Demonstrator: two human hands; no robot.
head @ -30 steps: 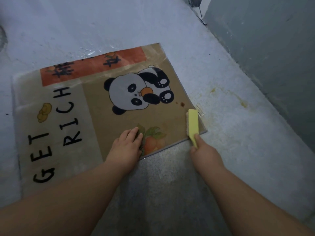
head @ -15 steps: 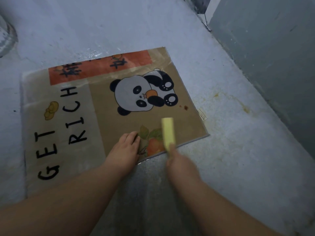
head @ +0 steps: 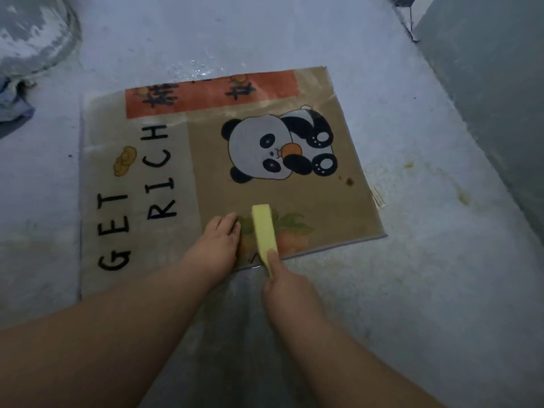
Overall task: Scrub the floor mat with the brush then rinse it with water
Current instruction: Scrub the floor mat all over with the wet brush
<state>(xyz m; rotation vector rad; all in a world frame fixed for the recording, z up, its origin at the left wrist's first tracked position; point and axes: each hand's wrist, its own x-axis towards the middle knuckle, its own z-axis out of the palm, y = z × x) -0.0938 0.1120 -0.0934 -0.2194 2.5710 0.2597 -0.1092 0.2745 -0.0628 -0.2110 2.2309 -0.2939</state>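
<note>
I see the floor mat [head: 323, 201] lying flat on the grey floor [head: 426, 290], panda print facing up. My left hand [head: 219, 245] rests on the mat's near edge, fingers flat and pressed together, just left of the yellow brush [head: 264, 231]. My right hand [head: 287, 287] grips the brush's near end, one digit laid along its back. I cannot tell how the other fingers lie. The brush sits on the printed oranges at the mat's near edge.
</note>
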